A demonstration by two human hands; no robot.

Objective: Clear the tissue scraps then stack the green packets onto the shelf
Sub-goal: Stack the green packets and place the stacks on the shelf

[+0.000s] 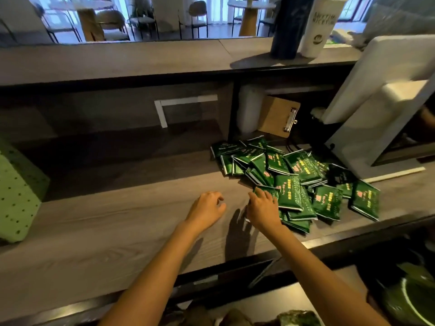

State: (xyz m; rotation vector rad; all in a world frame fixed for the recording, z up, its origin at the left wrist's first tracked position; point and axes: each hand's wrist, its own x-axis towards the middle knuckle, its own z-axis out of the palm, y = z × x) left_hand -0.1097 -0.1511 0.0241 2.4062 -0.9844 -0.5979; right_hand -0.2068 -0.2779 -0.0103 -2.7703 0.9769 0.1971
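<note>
Wood worktop [117,231] runs wide, with a recessed shelf [113,147] behind it, dark and set back. Heap of green packets [299,182] sprawls over the right part of the worktop, spilling toward the shelf's right end, packets lying flat and overlapping at all angles, no stack formed. Heap's long run goes from back-left to front-right.

Right hand [263,210] sits at the heap's near-left edge, palm down, fingers [261,195] spread and resting on the closest packet; touching, but whether it is actually pinched I cannot tell. A pale sliver shows under that hand's left edge, maybe a tissue scrap, too small to say.

Left hand [207,208] is just beside, to the left, over bare wood, fingers loosely curled and holding nothing.

Packets lie right and beyond both hands; right hand is clearly nearer. Shelf space lies up and left of the heap, so the carry would likely go back-left, probably right hand gathering, left receiving.
</note>
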